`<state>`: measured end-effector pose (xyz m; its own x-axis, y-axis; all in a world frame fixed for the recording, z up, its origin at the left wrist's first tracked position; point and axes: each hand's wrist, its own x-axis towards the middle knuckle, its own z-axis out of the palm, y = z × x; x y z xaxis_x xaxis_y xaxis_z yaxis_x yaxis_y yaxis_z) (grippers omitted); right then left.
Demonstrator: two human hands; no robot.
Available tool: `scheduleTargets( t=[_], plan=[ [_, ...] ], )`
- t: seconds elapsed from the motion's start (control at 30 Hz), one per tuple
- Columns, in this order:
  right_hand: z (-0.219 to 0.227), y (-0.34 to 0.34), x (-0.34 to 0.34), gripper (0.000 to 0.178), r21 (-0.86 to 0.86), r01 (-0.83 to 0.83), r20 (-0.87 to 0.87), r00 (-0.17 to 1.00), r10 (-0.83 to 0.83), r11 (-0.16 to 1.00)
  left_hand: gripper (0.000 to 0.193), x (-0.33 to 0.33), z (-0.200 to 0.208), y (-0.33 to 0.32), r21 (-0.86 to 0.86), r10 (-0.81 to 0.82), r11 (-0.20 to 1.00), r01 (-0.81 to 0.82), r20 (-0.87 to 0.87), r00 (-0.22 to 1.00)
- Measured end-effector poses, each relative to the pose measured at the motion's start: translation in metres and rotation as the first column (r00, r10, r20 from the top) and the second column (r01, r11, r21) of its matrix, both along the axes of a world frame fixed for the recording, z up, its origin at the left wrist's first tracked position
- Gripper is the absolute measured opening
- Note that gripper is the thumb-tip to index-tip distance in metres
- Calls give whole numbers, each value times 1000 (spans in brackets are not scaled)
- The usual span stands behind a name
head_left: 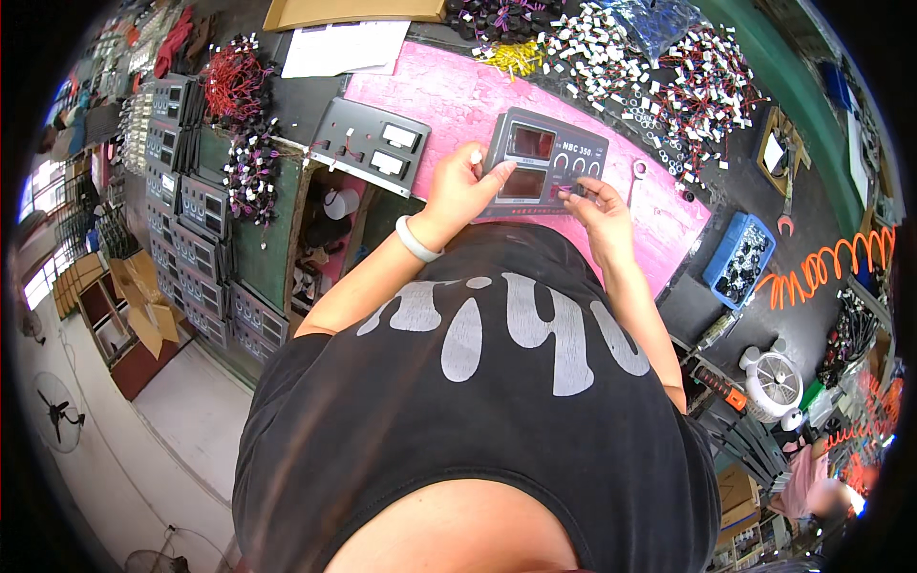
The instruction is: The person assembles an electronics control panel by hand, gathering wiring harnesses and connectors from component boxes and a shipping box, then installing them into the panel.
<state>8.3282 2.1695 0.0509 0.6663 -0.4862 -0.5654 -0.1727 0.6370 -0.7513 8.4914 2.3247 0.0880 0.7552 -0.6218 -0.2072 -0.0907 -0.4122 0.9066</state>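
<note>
A dark grey front panel [521, 189] with two reddish display windows and several round holes is tilted up over the pink work mat [458, 86]. My left hand [463, 191] grips its left side, thumb on the face beside the lower window. At the panel's lower right, my right hand [604, 215] pinches its fingertips together near the round holes. Whatever is between them is too small to make out. Left of my hands lies another grey panel [358, 158], back side up, with two white display modules and short wires.
Loose white connectors [592, 57] and metal rings cover the far bench. A ring spanner [637, 177] lies right of the panel, beside a blue bin [740, 258] of small parts. Stacked panels [196, 258] stand left. An orange coiled hose [812, 277] hangs right, near a white fan [772, 380].
</note>
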Motion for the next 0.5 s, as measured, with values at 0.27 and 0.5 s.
scheduleTargets(
  t=[0.27,0.5],
  plan=[
    [3,-11,5,24,-727,-337,-181,934,307,598,20,7,2,1,45,25,999,-22,-76,997],
    [3,-29,9,25,-774,-494,-303,838,454,396,22,13,-10,3,64,76,996,-68,-144,987]
  ],
)
